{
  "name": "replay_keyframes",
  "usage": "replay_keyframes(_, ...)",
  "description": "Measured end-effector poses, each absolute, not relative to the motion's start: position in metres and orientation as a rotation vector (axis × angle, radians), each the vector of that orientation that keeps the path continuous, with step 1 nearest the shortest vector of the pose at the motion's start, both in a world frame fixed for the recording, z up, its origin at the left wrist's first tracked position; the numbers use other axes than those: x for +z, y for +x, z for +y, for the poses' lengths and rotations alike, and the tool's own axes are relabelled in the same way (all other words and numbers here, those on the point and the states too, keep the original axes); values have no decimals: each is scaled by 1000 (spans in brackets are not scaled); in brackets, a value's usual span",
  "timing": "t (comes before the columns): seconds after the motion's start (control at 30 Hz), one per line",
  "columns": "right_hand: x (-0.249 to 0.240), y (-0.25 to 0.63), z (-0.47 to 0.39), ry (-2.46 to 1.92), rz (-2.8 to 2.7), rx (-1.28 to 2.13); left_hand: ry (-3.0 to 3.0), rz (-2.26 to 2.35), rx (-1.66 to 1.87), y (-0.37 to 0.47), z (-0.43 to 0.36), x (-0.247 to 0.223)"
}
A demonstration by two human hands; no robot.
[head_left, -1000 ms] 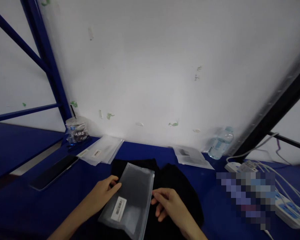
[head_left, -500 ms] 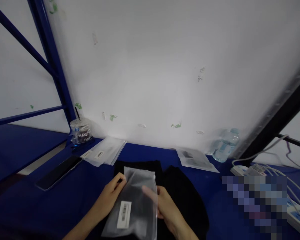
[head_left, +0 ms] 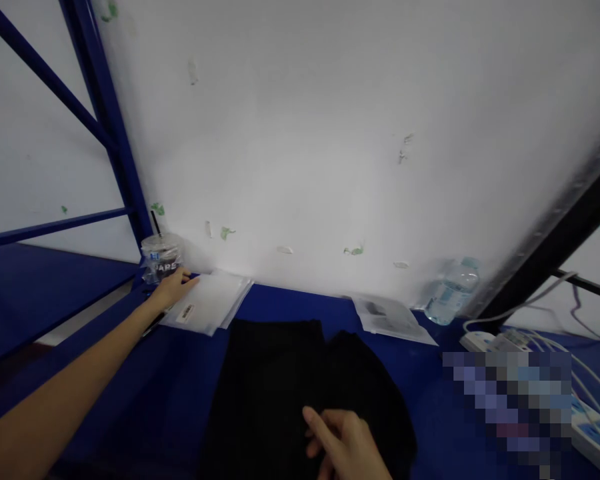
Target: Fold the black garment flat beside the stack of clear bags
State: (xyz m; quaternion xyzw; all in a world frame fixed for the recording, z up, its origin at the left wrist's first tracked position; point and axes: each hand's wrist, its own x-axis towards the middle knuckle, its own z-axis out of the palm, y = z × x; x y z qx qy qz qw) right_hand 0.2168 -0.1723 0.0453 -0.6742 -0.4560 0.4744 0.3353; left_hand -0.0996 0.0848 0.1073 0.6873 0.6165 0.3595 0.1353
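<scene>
The black cloth (head_left: 300,393) looks matt and soft, with no shine. Left of the cloth, the stack of bags (head_left: 207,303) is frosted plastic, half-clear, with a small paper label. Further left of the cloth, the cup (head_left: 161,260) is clear, glossy plastic. Right of the cloth, the bottle (head_left: 450,291) is clear plastic too. The table (head_left: 180,380) under the cloth is blue and smooth.
</scene>
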Motion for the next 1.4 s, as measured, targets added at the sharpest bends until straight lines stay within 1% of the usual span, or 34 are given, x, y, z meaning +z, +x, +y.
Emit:
replay_keyframes(0.07, 44, 217, -175, -1793, -1479, 757, 2027, 1767, 1050, -83, 68, 92)
replay_keyframes(0.17, 29, 201, -175, -1553, -1772, 79, 2113, 1577, 927, -46, 18, 59)
replay_keyframes(0.23, 14, 183, -172, -1466, -1865, -183, 2167, 1298, 708, -23, -18, 41)
replay_keyframes(0.3, 4, 170, -168, -1526, -1878, -270, 2144, 1184, 594, -7, -45, 31)
replay_keyframes(0.37, 4, 168, -165, -1587, -1854, -196, 2143, 1174, 528, 1, -59, 30)
replay_keyframes(0.43, 14, 176, -163, -1572, -1796, -31, 2177, 1185, 471, 3, -64, 35)
replay_keyframes(0.53, 40, 203, -161, -1549, -1570, 354, 2159, 1164, 469, 1, -65, 46)
replay_keyframes(0.63, 60, 239, -160, -1560, -1246, 767, 1999, 1110, 520, -2, -62, 56)
replay_keyframes(0.7, 61, 264, -159, -1561, -1115, 907, 1907, 1105, 562, -5, -60, 60)
replay_keyframes(0.77, 54, 283, -160, -1604, -1057, 857, 1859, 1129, 615, -7, -57, 60)
replay_keyframes(0.87, 41, 291, -162, -1689, -1092, 547, 1879, 1162, 584, -6, -57, 56)
replay_keyframes(0.97, 33, 273, -162, -1660, -1383, 314, 1951, 1224, 569, 0, -61, 52)
replay_keyframes(1.07, 31, 250, -159, -1616, -1674, 210, 2029, 1249, 585, 11, -64, 48)
replay_keyframes(1.13, 34, 244, -156, -1621, -1714, 209, 2077, 1224, 553, 15, -65, 48)
replay_keyframes(1.2, 40, 251, -155, -1637, -1616, 268, 2073, 1190, 550, 16, -64, 53)
replay_keyframes(1.33, 48, 298, -159, -1736, -1201, 399, 1974, 1123, 577, 1, -57, 70)
replay_keyframes(1.4, 43, 325, -163, -1827, -1113, 446, 1957, 1166, 628, -11, -51, 74)
